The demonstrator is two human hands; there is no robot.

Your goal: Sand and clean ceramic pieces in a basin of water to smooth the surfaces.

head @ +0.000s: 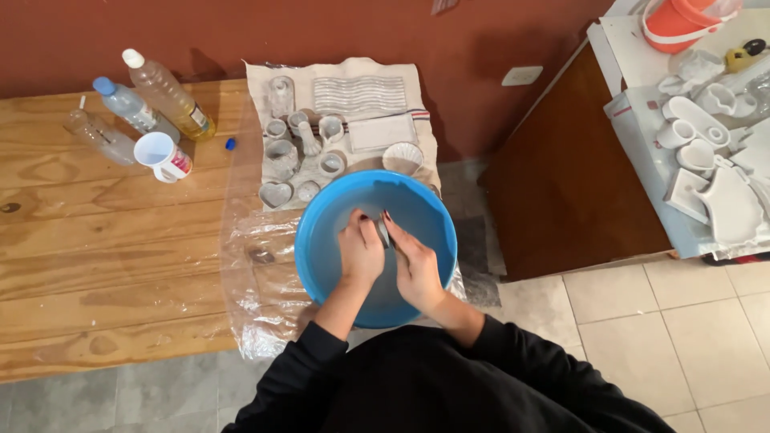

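Note:
A round blue basin (321, 240) sits at the right end of a wooden table (96, 256), on clear plastic sheeting. Both hands are down inside it. My left hand (360, 248) and my right hand (415, 263) close together around a small grey-white piece (384, 232), which shows only as a sliver between the fingers. Black sleeves cover both forearms. Just beyond the basin, several small white cast pieces (282, 154) lie on a cloth: cups, a heart shape, a shell dish, flat ribbed trays.
Three plastic bottles (164, 92) and a white cup (158, 154) stand at the table's far left. A blue cap (230, 144) lies near them. To the right, a second surface holds more white pieces (706, 152) and an orange bucket (678, 22). Tiled floor lies below.

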